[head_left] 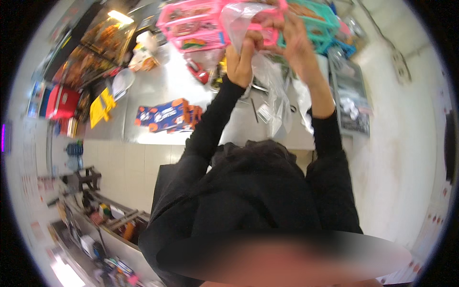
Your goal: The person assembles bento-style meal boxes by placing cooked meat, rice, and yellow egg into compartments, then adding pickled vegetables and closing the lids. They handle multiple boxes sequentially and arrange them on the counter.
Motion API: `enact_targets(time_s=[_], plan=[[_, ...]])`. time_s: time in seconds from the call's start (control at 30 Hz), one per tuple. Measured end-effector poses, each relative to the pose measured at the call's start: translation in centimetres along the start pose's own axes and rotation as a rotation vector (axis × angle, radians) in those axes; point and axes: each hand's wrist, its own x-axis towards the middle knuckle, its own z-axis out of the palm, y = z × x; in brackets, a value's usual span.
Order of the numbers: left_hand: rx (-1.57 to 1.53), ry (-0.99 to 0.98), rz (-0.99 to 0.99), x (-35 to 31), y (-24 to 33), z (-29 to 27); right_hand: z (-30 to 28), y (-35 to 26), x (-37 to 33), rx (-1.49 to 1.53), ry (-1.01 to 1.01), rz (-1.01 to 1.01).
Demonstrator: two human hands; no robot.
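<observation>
Over the far side of the metal table, my left hand [241, 62] is closed on a clear plastic bag [237, 21], whose film stands up above the fingers. My right hand [299, 45] is raised just to its right, a little blurred, with thumb and fingers apart and pointing toward the bag. Nothing shows in its grasp. Behind both hands are pink baskets [191, 27] with packed goods in them. Another sheet of clear plastic [272, 103] hangs down between my forearms, over the table's near part.
Teal baskets [318, 19] stand at the far right, above a grey bin [351, 95] by the wall. Printed blue and orange boxes [165, 115] lie on the metal table [146, 88] left of me, near a red tool [197, 71]. A yellow object [102, 107] is at its left edge.
</observation>
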Motion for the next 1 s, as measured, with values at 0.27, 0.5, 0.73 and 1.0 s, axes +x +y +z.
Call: enact_targets(time_s=[0.27,0.5,0.73,1.0], plan=[[-0.168,0.371,-0.106,-7.5,10.0,-14.4,13.1,5.9,-0.6,-0.248,-0.817,0.421],[1.347,1.013,-0.116,-21.9,15.6,-36.3,37.3,2.5,-8.5,-0.361,-0.638,0.031],[1.718,1.118,-1.168,-46.8,29.4,-57.1,57.2,-3.2,-21.9,0.228,-1.409,-0.191],[2.132,1.457,-1.519,-61.4,51.6,-57.2,58.2,-10.0,-23.9,1.272,-2.269,0.113]])
